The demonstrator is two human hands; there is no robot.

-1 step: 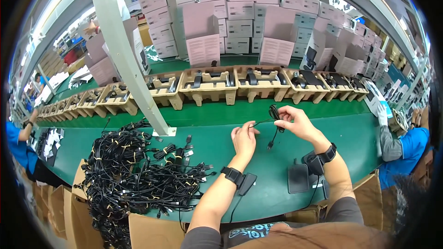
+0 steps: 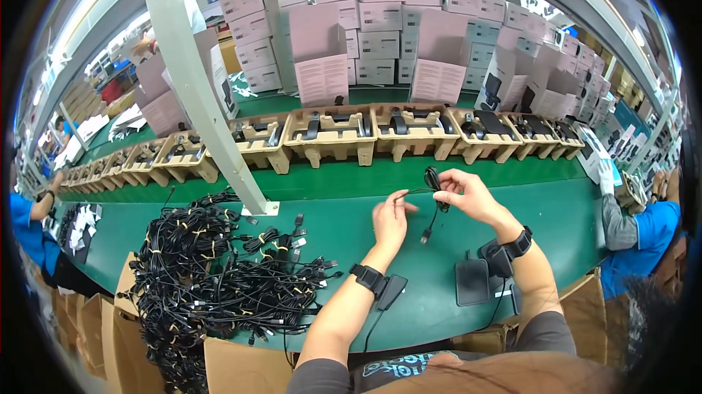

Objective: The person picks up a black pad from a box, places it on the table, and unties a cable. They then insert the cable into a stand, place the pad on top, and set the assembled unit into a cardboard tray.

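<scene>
A black USB cable (image 2: 432,178), bundled into a coil, is pinched between the thumb and fingers of my right hand (image 2: 472,195). From the coil a short length runs left to my left hand (image 2: 390,220), whose fingertips close on it; the thumb points rightward. One plug (image 2: 426,235) dangles below the coil over the green table (image 2: 431,306). To the left of my left forearm lies a large heap of black cables (image 2: 197,248), many tied with pale bands.
Moulded brown pulp trays (image 2: 331,138) holding black parts line the far ledge. Behind them stand open cartons (image 2: 320,80) and stacked boxes (image 2: 380,32). A grey post (image 2: 197,80) rises beyond the heap. Black wired devices (image 2: 473,282) sit beside my forearms. A person in blue (image 2: 654,229) works at right.
My left hand has shifted slightly right, its thumb now stretched further out. The dangling plug has swung a little left and lower. My right hand still grips the coil.
</scene>
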